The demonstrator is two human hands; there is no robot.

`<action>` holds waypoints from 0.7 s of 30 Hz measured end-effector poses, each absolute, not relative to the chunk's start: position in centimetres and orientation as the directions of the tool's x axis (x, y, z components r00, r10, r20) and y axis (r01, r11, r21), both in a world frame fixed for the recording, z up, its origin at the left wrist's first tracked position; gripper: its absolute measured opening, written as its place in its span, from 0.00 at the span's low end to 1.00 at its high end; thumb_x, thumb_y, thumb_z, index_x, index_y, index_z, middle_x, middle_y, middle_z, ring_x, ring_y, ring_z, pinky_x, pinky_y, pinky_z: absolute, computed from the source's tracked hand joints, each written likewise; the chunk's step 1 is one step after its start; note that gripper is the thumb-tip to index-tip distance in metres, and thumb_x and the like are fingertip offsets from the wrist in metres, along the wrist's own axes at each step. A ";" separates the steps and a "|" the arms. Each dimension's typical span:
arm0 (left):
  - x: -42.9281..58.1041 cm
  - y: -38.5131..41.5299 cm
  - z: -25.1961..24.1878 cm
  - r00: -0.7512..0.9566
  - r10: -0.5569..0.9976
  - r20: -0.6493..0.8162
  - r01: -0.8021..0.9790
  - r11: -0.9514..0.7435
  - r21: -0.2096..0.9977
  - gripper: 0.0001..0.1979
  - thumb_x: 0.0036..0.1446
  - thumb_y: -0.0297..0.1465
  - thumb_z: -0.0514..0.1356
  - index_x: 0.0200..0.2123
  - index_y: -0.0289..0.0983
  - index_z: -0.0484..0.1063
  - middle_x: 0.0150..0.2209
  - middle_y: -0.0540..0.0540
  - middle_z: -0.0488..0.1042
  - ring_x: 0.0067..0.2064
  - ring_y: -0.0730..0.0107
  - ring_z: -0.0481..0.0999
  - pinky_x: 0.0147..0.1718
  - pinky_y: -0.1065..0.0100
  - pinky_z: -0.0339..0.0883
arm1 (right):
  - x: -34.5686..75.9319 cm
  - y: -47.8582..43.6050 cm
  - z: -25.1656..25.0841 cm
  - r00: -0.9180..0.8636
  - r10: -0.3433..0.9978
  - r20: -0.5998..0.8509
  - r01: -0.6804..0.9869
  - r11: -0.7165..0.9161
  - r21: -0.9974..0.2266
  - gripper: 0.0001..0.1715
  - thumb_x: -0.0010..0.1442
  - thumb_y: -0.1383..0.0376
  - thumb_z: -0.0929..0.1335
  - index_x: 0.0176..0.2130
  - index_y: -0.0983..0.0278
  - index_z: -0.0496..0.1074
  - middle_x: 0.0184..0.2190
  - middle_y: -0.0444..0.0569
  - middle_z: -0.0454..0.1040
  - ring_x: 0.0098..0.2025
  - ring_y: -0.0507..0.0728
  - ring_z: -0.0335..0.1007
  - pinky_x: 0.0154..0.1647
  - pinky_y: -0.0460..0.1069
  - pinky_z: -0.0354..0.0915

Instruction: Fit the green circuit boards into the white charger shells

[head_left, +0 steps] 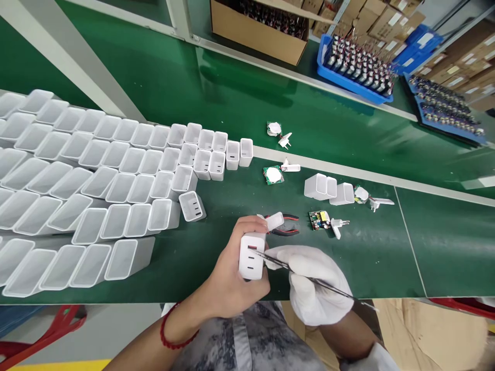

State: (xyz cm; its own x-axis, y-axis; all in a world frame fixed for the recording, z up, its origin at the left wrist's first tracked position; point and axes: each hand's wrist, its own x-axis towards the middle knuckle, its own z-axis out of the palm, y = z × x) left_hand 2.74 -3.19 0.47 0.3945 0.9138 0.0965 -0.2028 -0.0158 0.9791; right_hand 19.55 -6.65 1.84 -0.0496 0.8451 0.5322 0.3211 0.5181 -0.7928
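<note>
Bare, with a red cord at the wrist, my left hand (228, 275) is closed around a white charger (251, 273). The charger's face with one wider red-lined port and two narrow slots points toward me. A white plug part (275, 221) sticks out at its far end. In its white glove, my right hand (319, 283) is closed on thin dark tweezers (279, 262). The tweezer tips are at the wider port; whether they go inside I cannot tell. Just beyond the charger, red-and-black-handled pliers (290, 232) lie on the bench, partly hidden.
Many white charger housings (127, 221) stand in rows at left. Circuit boards with plug parts, such as one board (319, 220), lie at right near more housings (342, 194). A blue tray (353, 85) and a cardboard box (259, 36) stand on the far shelf.
</note>
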 end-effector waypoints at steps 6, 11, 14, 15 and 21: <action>2.8 -3.3 0.4 0.391 0.916 0.089 -0.173 -0.022 0.985 0.35 0.40 0.13 0.57 0.51 0.46 0.61 0.52 0.44 0.61 0.60 0.56 0.61 0.53 0.59 0.62 | 19.2 -6.5 1.8 -0.019 0.858 0.514 0.302 0.495 -0.815 0.21 0.62 0.73 0.65 0.54 0.58 0.71 0.45 0.50 0.80 0.42 0.59 0.81 0.39 0.54 0.79; 2.9 -3.2 0.4 0.384 0.917 0.106 -0.181 -0.037 0.983 0.35 0.40 0.13 0.57 0.51 0.45 0.61 0.52 0.44 0.61 0.60 0.56 0.61 0.52 0.60 0.63 | 19.3 -6.6 1.7 -0.023 0.855 0.518 0.306 0.499 -0.811 0.21 0.62 0.74 0.66 0.53 0.60 0.71 0.45 0.51 0.80 0.42 0.59 0.81 0.40 0.54 0.79; 2.9 -3.2 0.3 0.386 0.918 0.093 -0.179 -0.024 0.984 0.35 0.39 0.13 0.57 0.51 0.45 0.61 0.53 0.43 0.61 0.60 0.55 0.61 0.51 0.60 0.63 | 19.1 -6.5 1.4 -0.006 0.860 0.510 0.276 0.492 -0.826 0.20 0.63 0.72 0.65 0.53 0.59 0.72 0.44 0.51 0.81 0.41 0.59 0.81 0.38 0.55 0.79; 3.0 -3.2 0.3 0.388 0.917 0.091 -0.183 -0.020 0.983 0.35 0.39 0.13 0.57 0.51 0.45 0.61 0.52 0.44 0.61 0.60 0.55 0.61 0.52 0.60 0.63 | 19.0 -6.4 1.3 0.001 0.854 0.521 0.260 0.502 -0.825 0.20 0.63 0.72 0.65 0.52 0.59 0.72 0.44 0.51 0.81 0.40 0.60 0.81 0.37 0.55 0.79; 3.2 -3.3 0.1 0.394 0.915 0.086 -0.193 -0.009 0.981 0.36 0.38 0.12 0.57 0.51 0.46 0.61 0.52 0.45 0.61 0.59 0.57 0.62 0.56 0.57 0.60 | 18.4 -6.4 0.2 0.161 0.846 0.508 0.233 0.468 -0.852 0.16 0.65 0.68 0.64 0.51 0.56 0.72 0.41 0.50 0.81 0.37 0.61 0.81 0.33 0.58 0.79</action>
